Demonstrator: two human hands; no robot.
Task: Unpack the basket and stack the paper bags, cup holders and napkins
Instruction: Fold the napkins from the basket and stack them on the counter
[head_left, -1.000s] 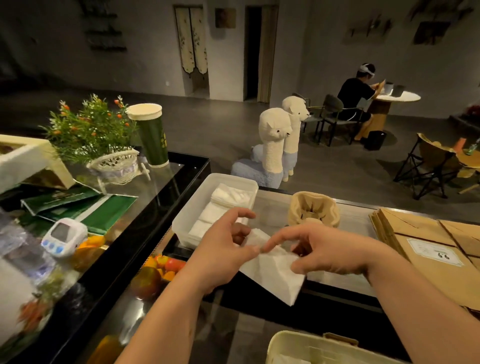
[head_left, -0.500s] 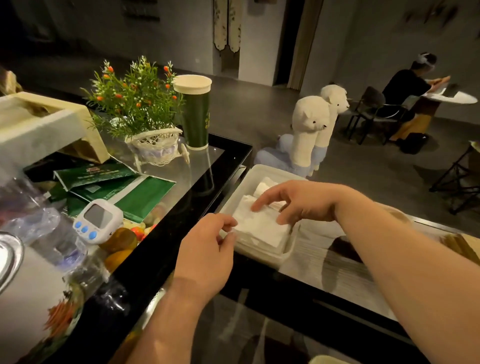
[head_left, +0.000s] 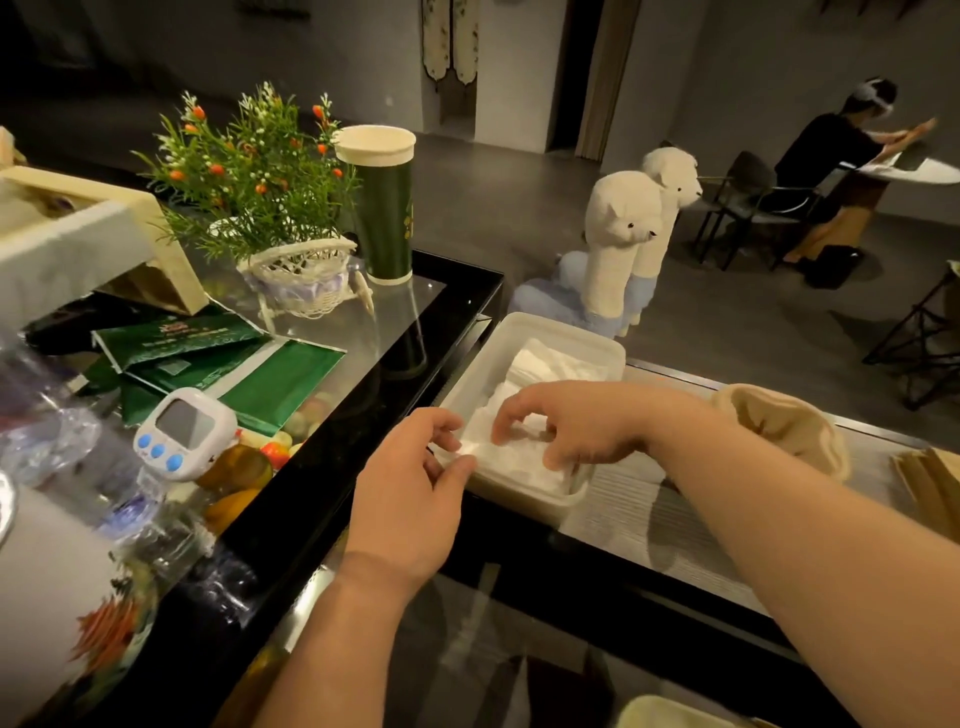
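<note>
Left hand (head_left: 410, 488) pinching near corner of top white folded paper napkin (head_left: 519, 460) between thumb and forefinger. Right hand (head_left: 582, 421) arching over same napkin, bent fingertips touching it; gripping or not, cannot tell. Napkin lying in white rectangular plastic tray (head_left: 618, 353) under both hands.

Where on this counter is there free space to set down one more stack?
Bare: the ribbed counter between the tray of napkins and the cup holders, and the glass strip between the green cup and that tray. Crowded: the left glass, with plant, packets and timer.
</note>
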